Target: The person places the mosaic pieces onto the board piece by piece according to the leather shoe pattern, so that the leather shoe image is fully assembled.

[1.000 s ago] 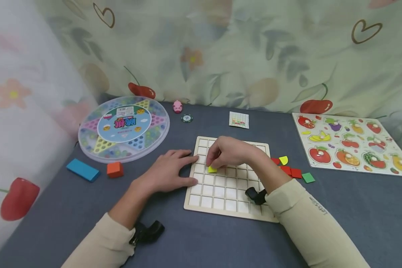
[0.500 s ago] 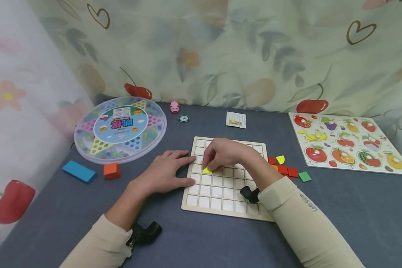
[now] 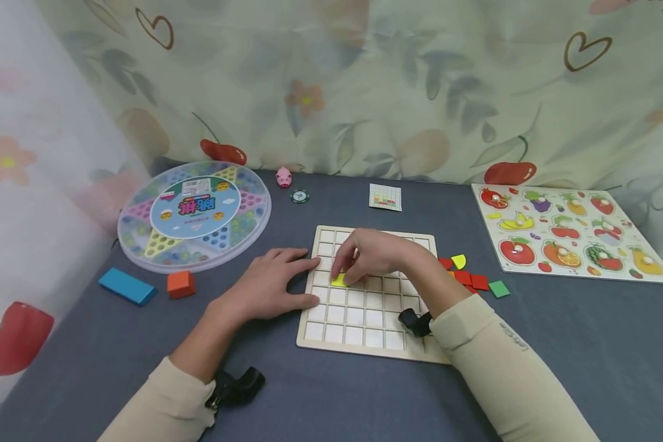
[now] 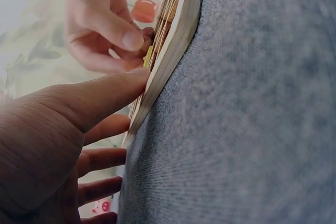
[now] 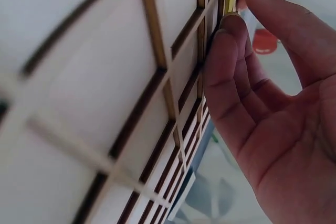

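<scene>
On the grey tabletop [image 3: 309, 393], approx centre, lies the pale gridded board [image 3: 342, 314], w/ the yellow pc [image 3: 339, 280] in its L part, 2nd col. from the L edge. R hand [image 3: 370, 255] is over the board, thumb & fingers narrowed, pinching that pc; in the L wrist view the pc sticks up above the grid, can't tell if any of it is seated. L hand [image 3: 279, 282] is spread wide, holding nothing, thumb touching the board's L edge, index tip up against it too. Just beyond the board's R edge, partly behind the R forearm: red pcs [image 3: 479, 282], a rounded yellow pc [image 3: 458, 261] & a green pc [image 3: 499, 288]. Far R: fruit puzzle [image 3: 516, 252]. Behind the board: small printed card [image 3: 385, 197]. Back L: round game box [image 3: 195, 212], w/ pink pig [image 3: 283, 177] & chip [image 3: 299, 196] nearby; in front of it, blue block [image 3: 127, 286] & orange block [image 3: 180, 284], side by side, apart.
</scene>
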Demonstrator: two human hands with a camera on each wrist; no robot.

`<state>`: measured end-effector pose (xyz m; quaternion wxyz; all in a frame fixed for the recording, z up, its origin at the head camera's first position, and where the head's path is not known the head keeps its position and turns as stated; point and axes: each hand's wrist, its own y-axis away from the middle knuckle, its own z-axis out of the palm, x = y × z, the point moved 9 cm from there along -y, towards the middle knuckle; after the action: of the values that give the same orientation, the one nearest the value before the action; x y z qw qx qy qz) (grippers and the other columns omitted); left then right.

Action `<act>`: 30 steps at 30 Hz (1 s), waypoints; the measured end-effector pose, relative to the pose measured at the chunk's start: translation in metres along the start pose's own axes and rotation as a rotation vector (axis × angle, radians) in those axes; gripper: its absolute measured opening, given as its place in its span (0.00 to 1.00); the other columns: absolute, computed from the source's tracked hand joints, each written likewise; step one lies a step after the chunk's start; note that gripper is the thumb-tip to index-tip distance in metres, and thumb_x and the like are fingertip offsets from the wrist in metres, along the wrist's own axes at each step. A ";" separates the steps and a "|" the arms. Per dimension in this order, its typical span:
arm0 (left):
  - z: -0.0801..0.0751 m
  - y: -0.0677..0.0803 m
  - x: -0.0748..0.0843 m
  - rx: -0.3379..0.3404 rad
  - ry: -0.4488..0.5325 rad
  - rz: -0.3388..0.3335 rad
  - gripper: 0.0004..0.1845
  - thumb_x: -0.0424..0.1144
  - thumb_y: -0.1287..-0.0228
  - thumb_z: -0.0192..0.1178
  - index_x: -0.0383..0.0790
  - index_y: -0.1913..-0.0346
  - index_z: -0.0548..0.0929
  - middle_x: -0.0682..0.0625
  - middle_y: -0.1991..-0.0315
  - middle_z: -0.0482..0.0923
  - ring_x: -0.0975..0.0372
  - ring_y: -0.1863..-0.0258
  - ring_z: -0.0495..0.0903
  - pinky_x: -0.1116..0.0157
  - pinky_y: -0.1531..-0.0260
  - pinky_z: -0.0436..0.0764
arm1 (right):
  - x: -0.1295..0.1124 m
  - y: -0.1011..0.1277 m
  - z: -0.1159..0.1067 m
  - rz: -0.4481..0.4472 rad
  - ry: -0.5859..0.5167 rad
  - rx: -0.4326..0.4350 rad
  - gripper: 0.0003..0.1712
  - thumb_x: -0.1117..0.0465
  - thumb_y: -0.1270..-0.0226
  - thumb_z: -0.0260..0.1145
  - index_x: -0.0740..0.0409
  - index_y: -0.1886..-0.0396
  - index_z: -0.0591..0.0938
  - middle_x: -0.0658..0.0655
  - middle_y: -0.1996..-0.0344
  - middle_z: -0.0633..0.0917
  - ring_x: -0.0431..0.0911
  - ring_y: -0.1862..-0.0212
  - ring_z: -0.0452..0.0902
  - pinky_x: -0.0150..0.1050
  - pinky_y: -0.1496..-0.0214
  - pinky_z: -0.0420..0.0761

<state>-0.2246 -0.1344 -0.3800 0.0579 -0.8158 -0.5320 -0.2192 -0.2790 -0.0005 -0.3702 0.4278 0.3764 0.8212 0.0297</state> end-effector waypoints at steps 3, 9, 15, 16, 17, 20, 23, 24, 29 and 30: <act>0.001 0.000 0.000 0.000 -0.002 -0.005 0.41 0.61 0.35 0.66 0.53 0.22 0.69 0.44 0.21 0.62 0.43 0.22 0.58 0.35 0.28 0.60 | 0.005 0.010 -0.005 -0.011 0.007 0.032 0.11 0.67 0.39 0.74 0.51 0.60 0.93 0.49 0.67 0.87 0.42 0.65 0.78 0.36 0.61 0.78; 0.003 0.000 0.001 -0.004 -0.009 -0.008 0.40 0.61 0.34 0.66 0.52 0.22 0.70 0.43 0.21 0.63 0.43 0.22 0.58 0.36 0.27 0.59 | 0.025 0.037 -0.019 0.023 -0.035 0.088 0.10 0.65 0.37 0.72 0.52 0.56 0.92 0.51 0.63 0.87 0.44 0.60 0.83 0.39 0.57 0.81; 0.003 0.002 -0.002 0.009 -0.012 -0.009 0.40 0.60 0.35 0.67 0.52 0.22 0.70 0.43 0.21 0.63 0.43 0.22 0.59 0.36 0.28 0.60 | 0.045 0.060 -0.034 0.058 -0.046 0.143 0.10 0.65 0.35 0.72 0.55 0.55 0.91 0.53 0.63 0.87 0.47 0.60 0.83 0.41 0.56 0.82; 0.003 0.002 -0.002 0.010 -0.011 -0.008 0.40 0.60 0.35 0.67 0.52 0.22 0.70 0.43 0.21 0.63 0.43 0.22 0.59 0.36 0.28 0.59 | 0.048 0.064 -0.037 0.069 -0.045 0.154 0.10 0.65 0.34 0.72 0.55 0.54 0.91 0.53 0.63 0.87 0.47 0.60 0.83 0.41 0.56 0.82; 0.003 0.001 -0.003 0.011 -0.011 -0.008 0.40 0.61 0.35 0.67 0.52 0.22 0.70 0.43 0.21 0.63 0.43 0.22 0.59 0.35 0.28 0.59 | 0.052 0.068 -0.040 0.084 -0.040 0.165 0.10 0.64 0.34 0.72 0.54 0.54 0.92 0.53 0.62 0.87 0.47 0.59 0.82 0.41 0.56 0.82; 0.005 0.000 -0.003 0.008 -0.009 -0.009 0.41 0.61 0.34 0.67 0.53 0.22 0.69 0.44 0.21 0.63 0.43 0.22 0.58 0.35 0.28 0.59 | 0.063 0.081 -0.048 0.122 -0.031 0.205 0.10 0.62 0.33 0.72 0.53 0.53 0.92 0.53 0.61 0.87 0.48 0.57 0.81 0.42 0.56 0.82; 0.005 0.000 -0.002 0.005 -0.009 -0.015 0.41 0.61 0.35 0.67 0.53 0.22 0.69 0.43 0.21 0.63 0.42 0.22 0.58 0.35 0.28 0.59 | 0.073 0.094 -0.056 0.150 -0.046 0.244 0.10 0.60 0.32 0.72 0.53 0.53 0.91 0.54 0.59 0.88 0.49 0.57 0.80 0.44 0.56 0.82; 0.005 0.000 -0.002 0.004 -0.010 -0.016 0.41 0.61 0.35 0.67 0.53 0.22 0.70 0.43 0.21 0.63 0.42 0.22 0.58 0.35 0.28 0.59 | 0.076 0.098 -0.058 0.155 -0.053 0.257 0.10 0.59 0.31 0.72 0.54 0.53 0.91 0.54 0.58 0.88 0.50 0.58 0.80 0.44 0.56 0.82; 0.003 -0.001 0.000 0.006 -0.017 -0.015 0.40 0.61 0.34 0.67 0.53 0.22 0.70 0.43 0.21 0.63 0.42 0.22 0.59 0.34 0.29 0.60 | 0.093 0.116 -0.070 0.174 -0.055 0.316 0.10 0.61 0.30 0.71 0.57 0.52 0.90 0.56 0.57 0.88 0.51 0.60 0.81 0.44 0.56 0.83; 0.002 -0.001 0.000 0.007 -0.018 -0.014 0.40 0.61 0.34 0.66 0.53 0.22 0.70 0.43 0.21 0.63 0.42 0.23 0.59 0.34 0.29 0.60 | 0.096 0.119 -0.072 0.179 -0.043 0.330 0.10 0.61 0.30 0.71 0.57 0.52 0.90 0.56 0.56 0.88 0.51 0.60 0.80 0.43 0.56 0.83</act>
<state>-0.2252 -0.1327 -0.3819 0.0544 -0.8138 -0.5391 -0.2101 -0.2940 0.1662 -0.3454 0.3732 0.5138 0.7688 -0.0754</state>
